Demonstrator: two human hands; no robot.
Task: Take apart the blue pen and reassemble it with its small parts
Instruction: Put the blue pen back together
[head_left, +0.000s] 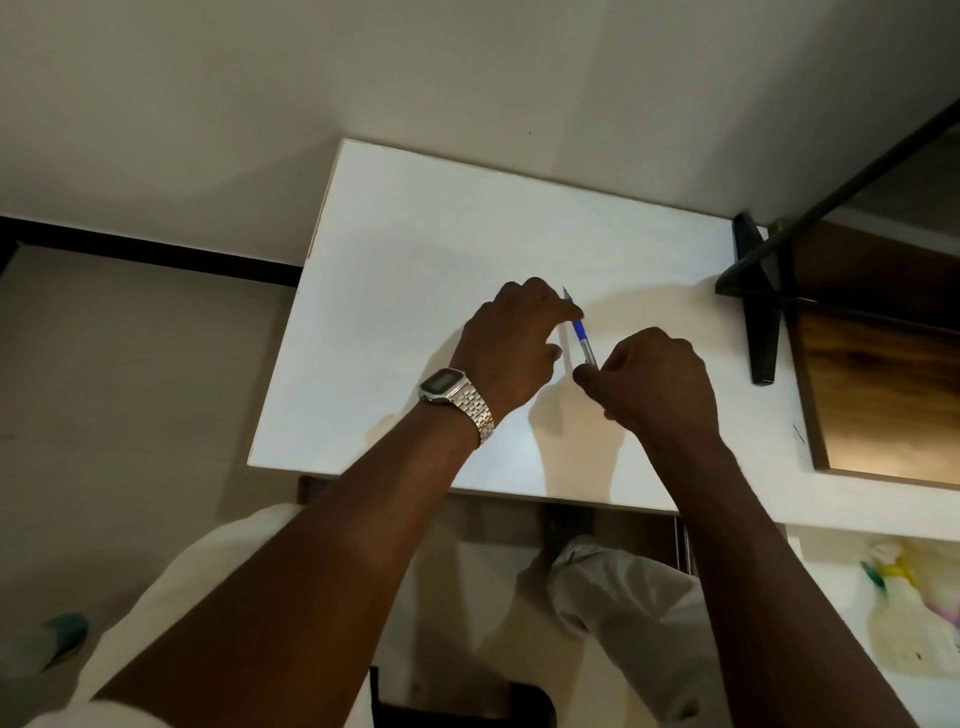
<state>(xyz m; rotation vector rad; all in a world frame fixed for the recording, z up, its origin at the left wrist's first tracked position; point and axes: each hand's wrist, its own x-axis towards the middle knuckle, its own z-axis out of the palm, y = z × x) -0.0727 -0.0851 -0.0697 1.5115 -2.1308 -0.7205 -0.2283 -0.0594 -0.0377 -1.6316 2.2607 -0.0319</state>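
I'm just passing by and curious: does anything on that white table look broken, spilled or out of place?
Nothing stands out. The blue pen is held over the white table, its tip end by the left hand and its back end by the right hand. No loose parts, spills or damage show. A wristwatch sits on the left wrist.

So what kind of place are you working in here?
Probably a room at home, not a workshop: a small white table pushed against a plain wall, a wooden shelf on black metal framing at right. Both hands, left and right, hold the pen.
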